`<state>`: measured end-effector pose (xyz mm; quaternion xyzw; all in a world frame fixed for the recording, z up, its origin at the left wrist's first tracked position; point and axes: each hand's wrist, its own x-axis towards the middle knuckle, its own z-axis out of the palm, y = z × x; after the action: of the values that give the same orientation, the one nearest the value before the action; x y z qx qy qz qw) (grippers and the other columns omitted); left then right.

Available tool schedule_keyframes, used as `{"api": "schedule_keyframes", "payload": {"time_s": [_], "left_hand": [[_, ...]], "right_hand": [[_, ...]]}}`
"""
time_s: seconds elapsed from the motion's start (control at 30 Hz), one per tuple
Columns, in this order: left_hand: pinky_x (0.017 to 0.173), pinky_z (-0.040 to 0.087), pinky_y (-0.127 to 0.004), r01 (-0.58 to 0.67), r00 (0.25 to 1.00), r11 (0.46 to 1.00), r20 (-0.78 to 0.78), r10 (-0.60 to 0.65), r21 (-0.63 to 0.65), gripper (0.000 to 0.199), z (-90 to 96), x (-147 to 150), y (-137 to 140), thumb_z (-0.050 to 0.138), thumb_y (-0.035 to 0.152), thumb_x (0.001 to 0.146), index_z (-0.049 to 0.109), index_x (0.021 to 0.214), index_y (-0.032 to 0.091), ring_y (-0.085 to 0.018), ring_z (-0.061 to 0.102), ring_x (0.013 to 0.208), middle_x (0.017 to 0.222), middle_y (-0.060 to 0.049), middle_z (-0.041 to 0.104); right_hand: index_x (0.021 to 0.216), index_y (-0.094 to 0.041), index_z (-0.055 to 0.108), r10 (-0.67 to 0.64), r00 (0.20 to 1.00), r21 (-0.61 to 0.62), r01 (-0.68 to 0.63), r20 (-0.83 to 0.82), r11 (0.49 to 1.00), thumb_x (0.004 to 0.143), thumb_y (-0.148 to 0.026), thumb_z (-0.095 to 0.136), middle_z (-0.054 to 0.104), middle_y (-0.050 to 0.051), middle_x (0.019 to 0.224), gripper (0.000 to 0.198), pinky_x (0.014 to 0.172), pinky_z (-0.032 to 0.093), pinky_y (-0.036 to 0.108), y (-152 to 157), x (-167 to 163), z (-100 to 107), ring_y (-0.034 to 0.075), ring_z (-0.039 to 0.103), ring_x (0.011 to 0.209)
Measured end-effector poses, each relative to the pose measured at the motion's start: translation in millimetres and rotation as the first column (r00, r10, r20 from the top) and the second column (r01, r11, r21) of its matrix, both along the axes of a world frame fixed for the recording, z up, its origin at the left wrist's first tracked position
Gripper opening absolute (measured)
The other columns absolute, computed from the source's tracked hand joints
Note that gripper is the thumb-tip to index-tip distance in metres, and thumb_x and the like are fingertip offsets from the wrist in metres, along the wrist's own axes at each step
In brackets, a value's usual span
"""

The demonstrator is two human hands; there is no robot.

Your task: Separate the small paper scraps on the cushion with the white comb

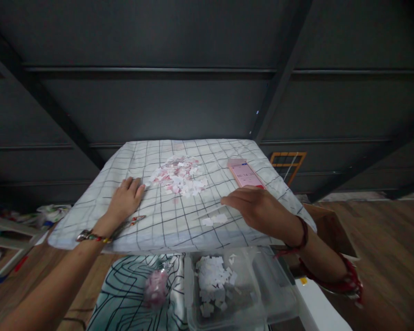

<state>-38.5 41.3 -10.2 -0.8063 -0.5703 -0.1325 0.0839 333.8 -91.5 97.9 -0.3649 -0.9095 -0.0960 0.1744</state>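
My left hand (127, 198) lies palm down on the checked cloth (172, 221), fingers stretched out, just left of a heap of small white and pink paper pieces (181, 177). My right hand (257, 207) is closed in a pinch near the front right of the cloth. From its fingertips a thin, pale, stick-like thing (210, 212) points left; its exact kind is too blurred to tell. Right below its tip lie a few white paper pieces (215, 219). A pink phone (244, 174) showing a timer lies just beyond my right hand. Beside my left wrist is a slim object with red ornaments (135, 219), partly hidden.
Below the table's front edge stands a clear plastic box (243, 312) holding white paper pieces (214, 280). Left of it, a bag with pink contents (156, 288) rests on patterned green fabric (124, 294). A cardboard box (331, 230) stands right; dark panels (158, 105) rise behind.
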Motion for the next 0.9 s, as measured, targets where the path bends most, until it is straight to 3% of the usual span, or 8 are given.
{"api": "schedule_keyframes", "payload": {"time_s": [0.27, 0.7, 0.9], "left_hand": [[0.099, 0.039, -0.049, -0.064, 0.998, 0.998, -0.004, 0.064, 0.003, 0.055, 0.7, 4, -1, 0.017, 0.042, 0.095, 0.049, 0.123, 0.008, -0.03, 0.04, 0.126, 0.125, -0.019, 0.053], [0.101, 0.037, -0.048, -0.02, 1.0, 1.0, -0.011, 0.02, -0.002, 0.057, 1.9, 2, -1, 0.016, 0.044, 0.094, 0.05, 0.121, 0.007, -0.03, 0.041, 0.124, 0.123, -0.019, 0.053], [0.102, 0.036, -0.048, -0.021, 0.999, 1.0, -0.025, 0.02, -0.003, 0.058, 2.7, 2, 0, 0.015, 0.045, 0.094, 0.049, 0.122, 0.006, -0.03, 0.041, 0.125, 0.123, -0.019, 0.053]], "right_hand": [[0.089, -0.015, 0.062, 0.039, 0.999, 0.08, -0.039, -0.004, 0.996, 0.078, 0.002, 0.039, 0.068, 0.003, 0.075, 0.031, 0.064, 0.046, 0.026, -11, 13, 3, 0.013, 0.059, 0.065], [0.088, -0.015, 0.061, -0.003, 0.996, 0.172, -0.013, 0.093, 0.985, 0.077, 0.004, 0.035, 0.067, 0.004, 0.073, 0.035, 0.061, 0.049, 0.026, -52, 14, 19, 0.012, 0.059, 0.061], [0.091, -0.014, 0.061, -0.003, 1.0, 0.206, 0.001, 0.011, 0.979, 0.076, 0.004, 0.035, 0.068, 0.004, 0.073, 0.035, 0.061, 0.049, 0.027, -41, 13, 26, 0.013, 0.06, 0.064]]}}
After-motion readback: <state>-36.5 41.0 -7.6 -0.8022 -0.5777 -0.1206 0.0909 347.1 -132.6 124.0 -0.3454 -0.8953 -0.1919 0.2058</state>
